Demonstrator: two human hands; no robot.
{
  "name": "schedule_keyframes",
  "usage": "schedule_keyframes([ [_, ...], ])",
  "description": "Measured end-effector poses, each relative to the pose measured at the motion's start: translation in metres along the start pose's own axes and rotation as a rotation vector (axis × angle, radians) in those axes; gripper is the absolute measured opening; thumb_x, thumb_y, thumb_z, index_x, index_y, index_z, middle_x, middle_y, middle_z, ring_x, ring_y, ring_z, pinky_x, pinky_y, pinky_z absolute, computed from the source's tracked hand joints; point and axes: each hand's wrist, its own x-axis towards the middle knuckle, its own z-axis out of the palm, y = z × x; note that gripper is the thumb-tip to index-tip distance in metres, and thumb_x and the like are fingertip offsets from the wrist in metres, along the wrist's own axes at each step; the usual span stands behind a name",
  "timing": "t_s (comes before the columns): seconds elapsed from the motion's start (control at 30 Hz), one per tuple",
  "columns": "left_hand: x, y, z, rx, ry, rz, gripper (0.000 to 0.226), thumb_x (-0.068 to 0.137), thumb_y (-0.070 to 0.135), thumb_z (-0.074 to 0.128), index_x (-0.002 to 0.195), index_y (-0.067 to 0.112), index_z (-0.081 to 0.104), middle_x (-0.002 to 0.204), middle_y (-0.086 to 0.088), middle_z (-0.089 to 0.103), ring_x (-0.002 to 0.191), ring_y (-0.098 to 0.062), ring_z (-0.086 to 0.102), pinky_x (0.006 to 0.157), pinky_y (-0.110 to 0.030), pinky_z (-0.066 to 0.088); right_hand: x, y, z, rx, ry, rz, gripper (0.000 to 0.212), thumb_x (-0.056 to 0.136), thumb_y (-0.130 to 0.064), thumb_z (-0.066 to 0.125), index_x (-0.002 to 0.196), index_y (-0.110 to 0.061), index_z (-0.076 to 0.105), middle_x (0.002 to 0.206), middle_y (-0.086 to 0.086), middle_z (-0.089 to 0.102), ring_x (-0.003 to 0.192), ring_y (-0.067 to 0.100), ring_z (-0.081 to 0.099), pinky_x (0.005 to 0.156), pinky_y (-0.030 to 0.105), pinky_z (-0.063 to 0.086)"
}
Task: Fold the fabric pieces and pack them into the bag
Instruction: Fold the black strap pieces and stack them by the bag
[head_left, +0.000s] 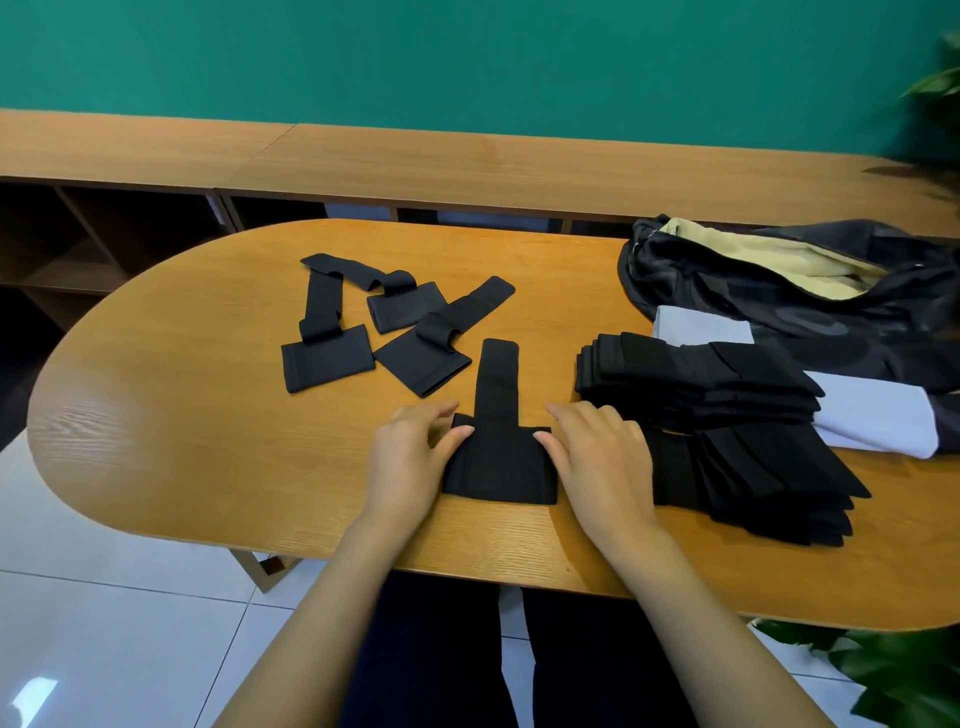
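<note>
Dark trouser legs (441, 649) show under the near edge of an oval wooden table (182, 415), with a leafy plant (893, 670) on the floor at the lower right. Both forearms reach over that edge to a black T-shaped fabric piece (498, 467) lying flat on the table straight ahead, its wide part nearest and its narrow strip pointing away.

The left hand (410, 462) rests at the piece's left edge, fingers loosely stretched and slightly apart, the thumb touching the cloth. The right hand (597, 462) mirrors it on the right edge, fingers straight and close together, thumb against the fabric. Neither hand grips anything.

Just right of the right hand lies a fanned stack of folded black pieces (769, 483), and a second stack (691, 379) lies behind it, overlapping a pale grey cloth (878, 421).

Farther back on the left, several loose black pieces (327, 361) lie unfolded, partly overlapping. At the far right sits the dark bag (810, 312), slumped open with a tan lining showing.

Beyond the table runs a low wooden shelf unit (467, 161) below a green wall (467, 52).
</note>
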Motion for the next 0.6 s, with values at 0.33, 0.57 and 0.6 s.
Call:
schedule_keyframes([
  [0.33, -0.023, -0.016, 0.001, 0.198, -0.394, 0.252, 0.062, 0.091, 0.058, 0.036, 0.146, 0.030, 0.039, 0.156, 0.015, 0.026, 0.145, 0.004, 0.008, 0.122, -0.032, 0.000, -0.024, -0.002, 0.009, -0.053, -0.424, -0.298, 0.072, 0.095, -0.063, 0.003, 0.151, -0.028, 0.032, 0.158, -0.008, 0.028, 0.149, 0.014, 0.016, 0.115, 0.042, -0.019],
  [0.57, -0.036, -0.022, -0.013, 0.238, -0.487, 0.303, 0.077, 0.081, 0.071, 0.041, 0.148, 0.033, 0.034, 0.156, 0.020, 0.018, 0.146, 0.004, 0.005, 0.120, -0.030, -0.007, -0.029, 0.008, 0.004, -0.051, -0.476, -0.361, 0.066, 0.095, -0.069, 0.017, 0.148, -0.034, 0.037, 0.154, -0.014, 0.034, 0.145, 0.009, 0.024, 0.116, 0.048, -0.011],
  [0.6, -0.037, -0.022, -0.014, 0.243, -0.492, 0.304, 0.077, 0.081, 0.072, 0.040, 0.148, 0.033, 0.033, 0.156, 0.020, 0.017, 0.146, 0.003, 0.005, 0.120, -0.031, -0.006, -0.029, 0.009, 0.003, -0.031, -0.487, -0.366, 0.069, 0.093, -0.071, 0.014, 0.149, -0.036, 0.033, 0.156, -0.016, 0.028, 0.146, 0.006, 0.016, 0.116, 0.046, -0.016],
])
